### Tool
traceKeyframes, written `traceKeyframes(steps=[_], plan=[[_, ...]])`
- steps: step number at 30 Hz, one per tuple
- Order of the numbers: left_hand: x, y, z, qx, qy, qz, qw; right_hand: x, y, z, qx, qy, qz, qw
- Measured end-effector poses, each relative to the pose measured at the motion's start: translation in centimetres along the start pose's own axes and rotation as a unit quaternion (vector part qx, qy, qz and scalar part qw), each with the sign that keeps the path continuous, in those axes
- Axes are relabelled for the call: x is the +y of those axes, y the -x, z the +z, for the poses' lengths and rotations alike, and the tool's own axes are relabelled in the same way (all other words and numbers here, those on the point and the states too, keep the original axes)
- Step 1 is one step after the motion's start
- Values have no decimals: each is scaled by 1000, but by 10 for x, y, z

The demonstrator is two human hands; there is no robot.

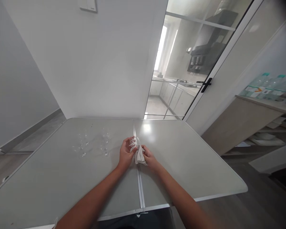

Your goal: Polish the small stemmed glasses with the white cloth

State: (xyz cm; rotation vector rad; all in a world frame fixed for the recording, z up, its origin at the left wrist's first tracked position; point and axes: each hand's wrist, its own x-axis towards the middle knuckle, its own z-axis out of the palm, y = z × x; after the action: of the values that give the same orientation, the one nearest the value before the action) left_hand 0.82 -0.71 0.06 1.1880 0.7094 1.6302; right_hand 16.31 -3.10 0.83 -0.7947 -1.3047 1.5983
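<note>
A clear glass is held over the table's middle seam, its round bowl tilted up. My left hand wraps its fingers round the bowl from the left. In my right hand is a whitish cloth, bunched against the lower right of the glass. The cloth hides the lower part of the glass. Several more clear glasses stand to the left on the table, faint against its pale top.
The pale folding table has metal edging and a centre seam. A white wall rises behind it. At the right are a glazed door with a black handle and a shelf unit bearing plastic bottles.
</note>
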Motion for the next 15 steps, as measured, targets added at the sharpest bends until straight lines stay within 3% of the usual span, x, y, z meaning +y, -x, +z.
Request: traceKeyframes(steps=[5, 7, 9, 12, 15], plan=[[4, 2, 1, 1, 14, 15, 1000, -1, 1, -2, 86, 213, -111, 967], [2, 1, 0, -10, 40, -2, 999, -3, 0, -2, 61, 170, -84, 980], [-1, 1, -1, -29, 67, -20, 997, -7, 0, -4, -6, 46, -5, 999], [-4, 2, -1, -53, 81, -38, 995, -14, 2, -7, -92, -105, 92, 986], [-2, 0, -2, -42, 72, -23, 996, -18, 6, -7, -62, -31, 52, 996]])
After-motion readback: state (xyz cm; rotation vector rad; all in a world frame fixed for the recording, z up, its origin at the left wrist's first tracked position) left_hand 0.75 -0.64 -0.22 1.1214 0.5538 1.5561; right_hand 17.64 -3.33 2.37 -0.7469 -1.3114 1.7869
